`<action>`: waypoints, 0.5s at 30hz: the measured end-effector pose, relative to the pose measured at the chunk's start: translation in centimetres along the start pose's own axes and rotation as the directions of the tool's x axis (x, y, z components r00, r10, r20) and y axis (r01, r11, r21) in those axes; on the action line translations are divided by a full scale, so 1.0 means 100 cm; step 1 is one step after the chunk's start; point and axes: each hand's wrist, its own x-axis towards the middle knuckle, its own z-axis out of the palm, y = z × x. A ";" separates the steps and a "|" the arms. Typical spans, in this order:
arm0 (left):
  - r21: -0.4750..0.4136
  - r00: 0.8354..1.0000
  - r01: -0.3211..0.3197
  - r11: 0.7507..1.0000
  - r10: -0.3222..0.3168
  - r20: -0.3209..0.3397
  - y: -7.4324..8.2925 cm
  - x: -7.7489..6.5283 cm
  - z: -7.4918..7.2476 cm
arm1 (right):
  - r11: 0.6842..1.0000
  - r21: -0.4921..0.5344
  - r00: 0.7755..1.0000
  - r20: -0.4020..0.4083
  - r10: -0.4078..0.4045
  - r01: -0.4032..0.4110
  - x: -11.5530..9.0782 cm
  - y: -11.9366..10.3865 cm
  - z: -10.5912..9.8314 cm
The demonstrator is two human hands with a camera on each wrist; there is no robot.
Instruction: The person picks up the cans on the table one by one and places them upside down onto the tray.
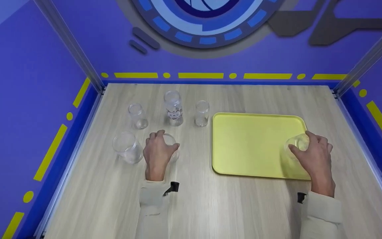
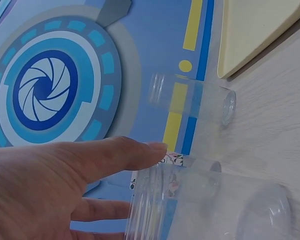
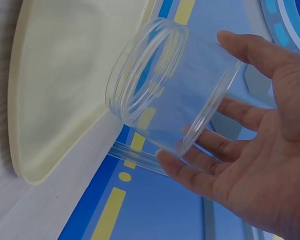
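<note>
My left hand point(image 1: 158, 151) is curled around the upper rim of a clear, wide-mouthed jar point(image 2: 230, 205) standing on the table, thumb on one side and fingers on the other. Over the right end of a yellow tray point(image 1: 244, 146), my right hand point(image 1: 317, 156) grips a second clear jar point(image 3: 190, 95) by its base end. That jar is turned over, its threaded mouth point(image 3: 150, 75) facing down toward the tray. Both jars look see-through, with nothing visible inside.
Left of my left hand stands another wide clear jar point(image 1: 128, 147). Behind are a small clear jar point(image 1: 138, 116), a taller jar with a printed pattern point(image 1: 173, 109) and a slim clear jar point(image 1: 202, 114) near the tray's left edge. Purple walls point(image 1: 211, 63) enclose the wooden table.
</note>
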 end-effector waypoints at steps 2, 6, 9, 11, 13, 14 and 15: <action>-0.005 1.000 -0.002 1.000 0.002 -0.002 0.000 0.000 0.000 | 1.000 0.004 1.000 0.004 0.001 -0.001 0.000 0.001 0.000; -0.014 1.000 0.001 1.000 -0.001 0.003 0.000 0.001 -0.002 | 1.000 0.002 1.000 0.014 0.006 -0.006 0.000 0.002 0.000; -0.022 1.000 0.004 1.000 -0.004 0.008 0.000 0.001 -0.003 | 1.000 -0.009 1.000 0.019 0.008 -0.008 0.000 0.004 0.001; -0.030 1.000 0.007 1.000 -0.006 0.010 0.000 0.001 -0.004 | 1.000 -0.017 1.000 0.026 0.010 -0.010 0.001 0.006 0.001; -0.037 1.000 0.009 0.999 -0.009 0.009 0.000 0.001 -0.004 | 1.000 -0.019 0.999 0.031 0.014 -0.013 0.001 0.008 0.001; -0.041 1.000 0.011 0.999 -0.011 0.010 0.000 0.001 -0.005 | 1.000 -0.022 0.999 0.034 0.013 -0.013 0.001 0.009 0.002; -0.044 1.000 0.014 0.999 -0.014 0.011 0.000 0.001 -0.005 | 1.000 -0.024 0.999 0.036 0.014 -0.013 0.002 0.010 0.002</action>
